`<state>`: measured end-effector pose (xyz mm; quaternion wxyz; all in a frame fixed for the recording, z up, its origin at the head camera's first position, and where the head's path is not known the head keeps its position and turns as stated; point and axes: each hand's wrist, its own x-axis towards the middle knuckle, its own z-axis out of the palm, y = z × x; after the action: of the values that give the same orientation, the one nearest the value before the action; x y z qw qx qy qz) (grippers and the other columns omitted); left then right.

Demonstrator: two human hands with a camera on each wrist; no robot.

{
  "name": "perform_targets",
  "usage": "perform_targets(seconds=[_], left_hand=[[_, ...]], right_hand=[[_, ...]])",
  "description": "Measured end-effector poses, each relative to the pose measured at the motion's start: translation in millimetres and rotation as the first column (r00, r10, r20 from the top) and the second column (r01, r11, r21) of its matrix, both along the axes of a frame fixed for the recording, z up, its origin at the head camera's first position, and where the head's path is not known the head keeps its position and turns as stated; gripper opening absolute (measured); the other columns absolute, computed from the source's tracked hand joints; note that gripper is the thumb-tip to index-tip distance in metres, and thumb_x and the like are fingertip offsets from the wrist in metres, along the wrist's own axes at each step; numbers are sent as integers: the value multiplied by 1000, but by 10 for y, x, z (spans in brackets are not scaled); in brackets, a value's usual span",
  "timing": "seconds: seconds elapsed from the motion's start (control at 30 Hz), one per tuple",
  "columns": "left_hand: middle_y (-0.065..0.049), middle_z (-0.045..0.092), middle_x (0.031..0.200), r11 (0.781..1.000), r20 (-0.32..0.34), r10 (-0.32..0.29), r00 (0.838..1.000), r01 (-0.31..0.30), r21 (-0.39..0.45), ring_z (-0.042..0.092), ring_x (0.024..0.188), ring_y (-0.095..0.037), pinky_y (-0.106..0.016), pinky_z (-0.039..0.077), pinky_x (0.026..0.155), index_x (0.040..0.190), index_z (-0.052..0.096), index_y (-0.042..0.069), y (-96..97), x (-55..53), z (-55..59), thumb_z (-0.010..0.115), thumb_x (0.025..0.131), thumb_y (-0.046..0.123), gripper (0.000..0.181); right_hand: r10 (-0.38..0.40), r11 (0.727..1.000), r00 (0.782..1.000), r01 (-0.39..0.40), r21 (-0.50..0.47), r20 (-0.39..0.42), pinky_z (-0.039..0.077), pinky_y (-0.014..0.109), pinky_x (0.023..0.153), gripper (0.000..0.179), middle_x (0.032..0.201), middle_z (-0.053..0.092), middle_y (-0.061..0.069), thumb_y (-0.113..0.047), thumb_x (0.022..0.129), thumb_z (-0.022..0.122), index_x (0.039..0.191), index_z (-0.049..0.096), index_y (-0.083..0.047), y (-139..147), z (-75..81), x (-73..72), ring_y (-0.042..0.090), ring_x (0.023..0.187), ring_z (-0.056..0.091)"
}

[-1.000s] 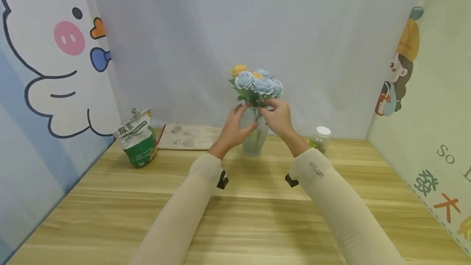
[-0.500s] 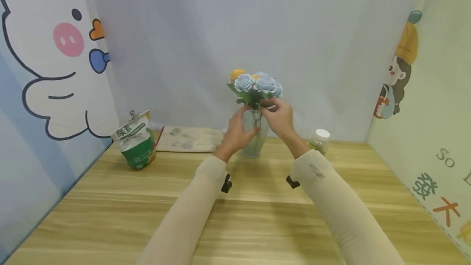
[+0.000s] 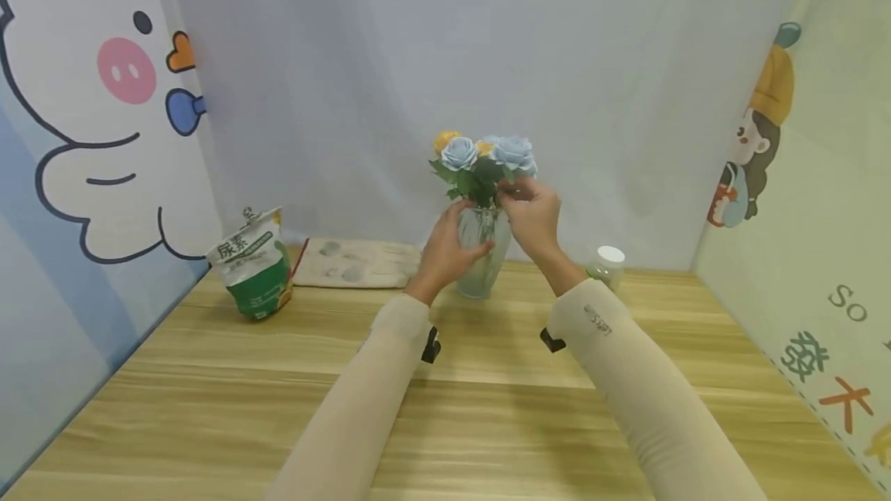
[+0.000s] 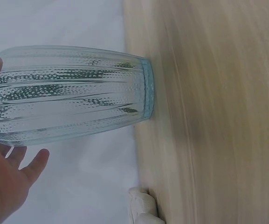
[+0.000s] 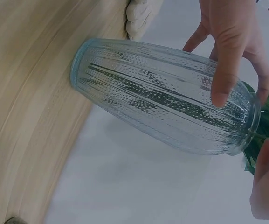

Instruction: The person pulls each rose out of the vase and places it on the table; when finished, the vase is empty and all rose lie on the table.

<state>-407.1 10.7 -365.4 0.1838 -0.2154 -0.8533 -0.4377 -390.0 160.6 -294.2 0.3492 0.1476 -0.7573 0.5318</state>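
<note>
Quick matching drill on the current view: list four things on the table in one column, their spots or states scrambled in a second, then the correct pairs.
Things:
1. glass vase
2. green and white bag
3. white-lidded jar
4. folded cloth

Places or states:
A. lies flat against the back wall, left of the vase
B. stands right of the vase, behind the right forearm
C. held by the left hand, flowers in it
D. stands at the far left, top clipped

Pairs: 1-C, 2-D, 3-B, 4-A
</note>
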Motion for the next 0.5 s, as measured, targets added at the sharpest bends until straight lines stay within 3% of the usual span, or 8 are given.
perform_targets(seconds=[0.5], left_hand=[[-9, 37, 154, 1000, -30, 9, 1000, -8, 8, 36, 141, -29, -46, 34, 112, 150, 37, 20, -14, -62, -88, 77, 85, 41, 78]], right_hand=[[-18, 1000, 996, 19, 10, -90, 55, 19, 67, 18, 99, 73, 16, 7, 83, 70, 101, 72, 5, -23, 80, -24, 34, 79, 72]])
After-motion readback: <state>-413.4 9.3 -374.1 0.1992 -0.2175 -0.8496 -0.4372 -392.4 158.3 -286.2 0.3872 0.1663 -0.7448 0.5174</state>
